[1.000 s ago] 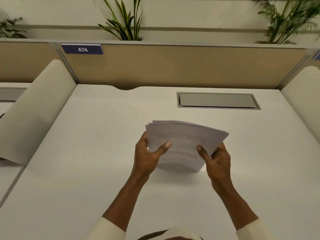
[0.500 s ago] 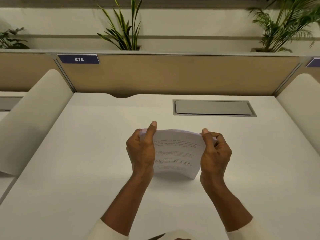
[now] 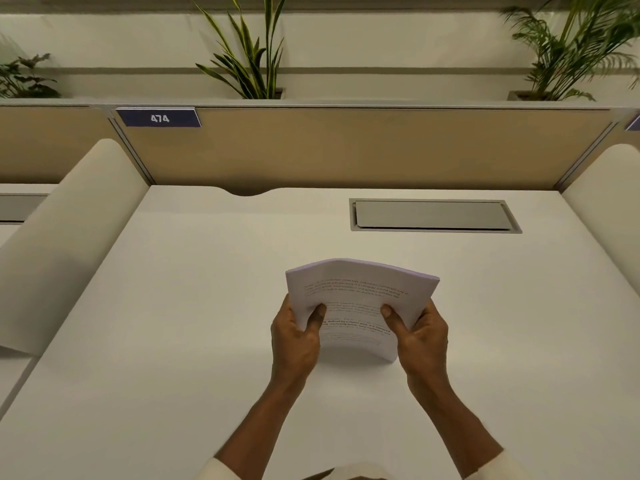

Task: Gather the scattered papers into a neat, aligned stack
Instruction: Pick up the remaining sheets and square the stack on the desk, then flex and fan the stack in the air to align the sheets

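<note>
We hold the stack of papers [image 3: 360, 306] upright near the middle of the white table [image 3: 173, 323], its lower edge apparently resting on the surface, though shadow blurs the contact. The top edges look flush and bow slightly. Our left hand [image 3: 294, 341] and right hand [image 3: 420, 337] each keep a pinching grip on a side edge, thumbs across the printed front. Bare table surrounds the stack on all sides. Beyond it, a closed recessed cable hatch [image 3: 433, 214] sits by the partition [image 3: 346, 147].
</note>
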The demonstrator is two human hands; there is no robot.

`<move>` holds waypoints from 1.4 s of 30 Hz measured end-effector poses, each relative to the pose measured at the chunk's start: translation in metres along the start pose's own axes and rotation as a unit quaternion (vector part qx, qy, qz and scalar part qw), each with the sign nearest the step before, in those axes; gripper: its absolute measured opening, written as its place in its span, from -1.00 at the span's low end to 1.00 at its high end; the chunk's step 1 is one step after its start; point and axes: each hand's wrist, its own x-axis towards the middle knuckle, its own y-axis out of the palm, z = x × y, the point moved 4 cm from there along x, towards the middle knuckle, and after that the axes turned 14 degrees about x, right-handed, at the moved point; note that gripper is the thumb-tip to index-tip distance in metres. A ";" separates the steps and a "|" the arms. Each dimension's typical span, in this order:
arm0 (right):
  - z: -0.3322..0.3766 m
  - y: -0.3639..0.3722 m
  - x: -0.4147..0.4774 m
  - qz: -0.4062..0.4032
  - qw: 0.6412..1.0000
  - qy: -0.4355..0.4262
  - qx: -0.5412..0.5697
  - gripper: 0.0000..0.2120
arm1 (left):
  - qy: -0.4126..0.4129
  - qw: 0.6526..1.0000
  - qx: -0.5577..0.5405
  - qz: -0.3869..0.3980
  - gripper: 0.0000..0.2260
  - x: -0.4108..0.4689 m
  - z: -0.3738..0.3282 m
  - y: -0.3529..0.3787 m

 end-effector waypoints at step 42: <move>-0.023 -0.018 0.017 -0.045 0.996 0.076 0.032 -0.73 | -0.064 0.998 -0.010 -0.010 -0.72 0.008 0.021 0.030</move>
